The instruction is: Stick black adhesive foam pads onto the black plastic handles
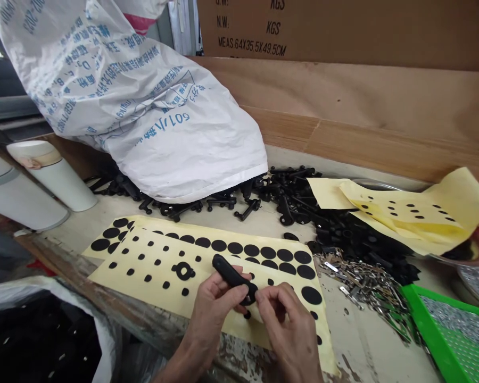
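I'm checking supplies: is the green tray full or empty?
The green tray is partly filled: small metal pieces cover its far part, while green shows between those nearer; the rest is out of frame.

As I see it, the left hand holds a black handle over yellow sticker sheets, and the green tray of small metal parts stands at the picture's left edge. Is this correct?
Not entirely: the head view shows the green tray of small metal parts at the right edge. The left hand does hold a black handle over yellow sticker sheets.
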`<control>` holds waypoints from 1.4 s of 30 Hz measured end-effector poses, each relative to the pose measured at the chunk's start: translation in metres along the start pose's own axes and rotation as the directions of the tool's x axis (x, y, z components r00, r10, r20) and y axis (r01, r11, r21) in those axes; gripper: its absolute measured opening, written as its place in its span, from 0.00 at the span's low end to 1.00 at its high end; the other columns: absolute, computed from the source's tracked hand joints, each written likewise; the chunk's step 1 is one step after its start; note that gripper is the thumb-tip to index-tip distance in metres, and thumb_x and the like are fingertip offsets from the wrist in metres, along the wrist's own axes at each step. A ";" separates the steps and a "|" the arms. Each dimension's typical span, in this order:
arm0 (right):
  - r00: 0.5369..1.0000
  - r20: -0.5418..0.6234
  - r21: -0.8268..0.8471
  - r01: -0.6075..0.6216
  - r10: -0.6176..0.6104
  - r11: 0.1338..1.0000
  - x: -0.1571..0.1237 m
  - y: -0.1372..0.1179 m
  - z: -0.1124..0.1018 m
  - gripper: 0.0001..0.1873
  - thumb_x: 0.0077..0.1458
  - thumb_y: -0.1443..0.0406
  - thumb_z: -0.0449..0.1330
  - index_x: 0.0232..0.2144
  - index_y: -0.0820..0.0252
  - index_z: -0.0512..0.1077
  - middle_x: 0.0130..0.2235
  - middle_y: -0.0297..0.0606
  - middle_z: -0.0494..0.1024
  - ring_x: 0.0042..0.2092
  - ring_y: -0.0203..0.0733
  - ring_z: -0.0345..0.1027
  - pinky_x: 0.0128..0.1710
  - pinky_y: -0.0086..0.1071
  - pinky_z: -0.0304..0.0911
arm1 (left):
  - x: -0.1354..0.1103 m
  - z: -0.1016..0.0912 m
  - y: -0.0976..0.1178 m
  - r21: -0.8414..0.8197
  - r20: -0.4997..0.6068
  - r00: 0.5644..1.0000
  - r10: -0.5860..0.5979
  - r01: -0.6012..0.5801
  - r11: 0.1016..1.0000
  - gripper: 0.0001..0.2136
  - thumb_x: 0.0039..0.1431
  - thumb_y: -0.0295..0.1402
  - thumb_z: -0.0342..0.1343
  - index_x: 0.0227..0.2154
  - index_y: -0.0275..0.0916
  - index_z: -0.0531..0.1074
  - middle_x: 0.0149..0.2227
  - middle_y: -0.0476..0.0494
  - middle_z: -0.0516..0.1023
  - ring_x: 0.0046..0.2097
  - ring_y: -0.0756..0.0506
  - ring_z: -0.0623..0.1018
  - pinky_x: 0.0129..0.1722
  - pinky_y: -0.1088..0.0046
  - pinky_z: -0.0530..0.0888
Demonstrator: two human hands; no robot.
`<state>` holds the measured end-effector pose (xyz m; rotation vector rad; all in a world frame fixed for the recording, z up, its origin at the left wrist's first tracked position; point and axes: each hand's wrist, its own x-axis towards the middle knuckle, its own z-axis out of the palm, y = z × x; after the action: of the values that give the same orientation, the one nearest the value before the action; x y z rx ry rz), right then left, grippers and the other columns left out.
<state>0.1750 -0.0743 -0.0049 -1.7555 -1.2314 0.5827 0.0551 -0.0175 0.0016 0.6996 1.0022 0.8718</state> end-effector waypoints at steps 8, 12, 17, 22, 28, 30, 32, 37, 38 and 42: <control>0.942 -0.110 -0.502 0.222 -0.316 0.836 -0.010 0.009 0.005 0.16 0.65 0.63 0.45 0.32 0.56 0.71 0.32 0.37 0.71 0.29 0.39 0.65 0.27 0.31 0.52 | -0.001 -0.001 0.000 0.049 0.035 0.999 -0.015 0.013 0.999 0.16 0.47 0.33 0.63 0.39 0.32 0.72 0.37 0.38 0.80 0.27 0.48 0.75 0.22 0.75 0.70; 0.992 -0.046 -0.339 0.094 -0.116 0.936 -0.003 0.014 -0.004 0.18 0.65 0.58 0.43 0.39 0.52 0.72 0.34 0.37 0.71 0.31 0.41 0.66 0.28 0.32 0.54 | 0.000 -0.003 0.000 0.016 0.092 0.996 -0.023 0.021 1.000 0.15 0.50 0.33 0.61 0.39 0.32 0.70 0.37 0.37 0.79 0.25 0.48 0.76 0.22 0.74 0.69; 0.967 0.215 0.299 -0.195 0.134 0.934 0.006 0.008 -0.009 0.18 0.61 0.52 0.50 0.29 0.56 0.69 0.23 0.30 0.64 0.25 0.36 0.59 0.25 0.28 0.54 | 0.002 -0.006 -0.003 -0.031 0.135 0.991 0.005 -0.001 1.000 0.13 0.52 0.31 0.60 0.40 0.32 0.70 0.38 0.37 0.79 0.27 0.48 0.76 0.25 0.74 0.70; 0.936 0.308 0.501 -0.313 0.172 0.807 0.005 0.003 -0.001 0.17 0.58 0.52 0.56 0.27 0.58 0.67 0.22 0.29 0.68 0.24 0.32 0.57 0.23 0.25 0.52 | 0.002 -0.005 -0.004 -0.112 0.126 0.992 0.013 0.001 0.994 0.14 0.50 0.29 0.62 0.40 0.32 0.71 0.37 0.38 0.79 0.28 0.50 0.74 0.25 0.75 0.70; 0.942 0.299 0.610 -0.313 0.154 0.728 0.004 0.003 0.002 0.15 0.56 0.52 0.58 0.33 0.58 0.69 0.24 0.30 0.71 0.25 0.34 0.63 0.26 0.27 0.58 | -0.002 -0.004 -0.004 -0.130 0.206 0.978 0.045 -0.019 0.991 0.14 0.56 0.35 0.59 0.42 0.32 0.70 0.36 0.40 0.77 0.27 0.50 0.75 0.24 0.76 0.70; 0.941 0.307 0.638 -0.317 0.146 0.702 0.005 0.001 0.003 0.15 0.52 0.53 0.62 0.33 0.58 0.68 0.27 0.32 0.73 0.25 0.35 0.65 0.26 0.29 0.60 | -0.004 -0.004 -0.004 -0.138 0.223 0.973 0.054 -0.023 0.990 0.16 0.56 0.36 0.60 0.44 0.33 0.70 0.35 0.41 0.77 0.27 0.50 0.74 0.23 0.76 0.70; 0.946 0.292 0.607 -0.294 0.138 0.738 0.004 -0.004 0.004 0.14 0.52 0.55 0.62 0.34 0.58 0.69 0.29 0.33 0.74 0.27 0.37 0.67 0.28 0.30 0.63 | -0.006 -0.004 -0.004 -0.150 0.223 0.973 0.065 -0.032 0.988 0.18 0.55 0.36 0.61 0.46 0.33 0.69 0.37 0.40 0.76 0.29 0.50 0.74 0.25 0.76 0.71; 0.968 0.235 0.373 -0.172 0.087 0.912 -0.005 -0.013 0.005 0.14 0.54 0.63 0.59 0.43 0.57 0.69 0.31 0.33 0.71 0.32 0.39 0.64 0.33 0.31 0.64 | -0.015 -0.005 -0.001 -0.168 0.164 0.982 0.088 -0.060 0.984 0.15 0.56 0.34 0.60 0.45 0.35 0.71 0.43 0.38 0.76 0.41 0.45 0.75 0.37 0.72 0.73; 0.966 0.248 0.347 -0.157 0.071 0.925 -0.006 -0.013 0.005 0.15 0.53 0.64 0.59 0.45 0.56 0.68 0.33 0.33 0.72 0.33 0.40 0.65 0.34 0.31 0.64 | -0.016 -0.006 -0.001 -0.166 0.158 0.983 0.095 -0.068 0.984 0.14 0.57 0.34 0.59 0.44 0.35 0.72 0.43 0.39 0.76 0.42 0.45 0.75 0.39 0.72 0.72; 0.933 0.351 0.462 -0.241 0.074 0.853 -0.005 -0.009 0.003 0.18 0.53 0.62 0.60 0.48 0.56 0.69 0.40 0.37 0.75 0.38 0.41 0.68 0.40 0.34 0.64 | -0.018 -0.008 0.001 -0.156 0.180 0.977 0.110 -0.082 0.984 0.12 0.59 0.35 0.57 0.43 0.35 0.72 0.40 0.40 0.77 0.37 0.47 0.76 0.36 0.73 0.72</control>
<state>0.1661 -0.0772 0.0013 -1.3534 -1.0240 1.2143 0.0423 -0.0323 0.0065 0.6943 0.7318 0.9356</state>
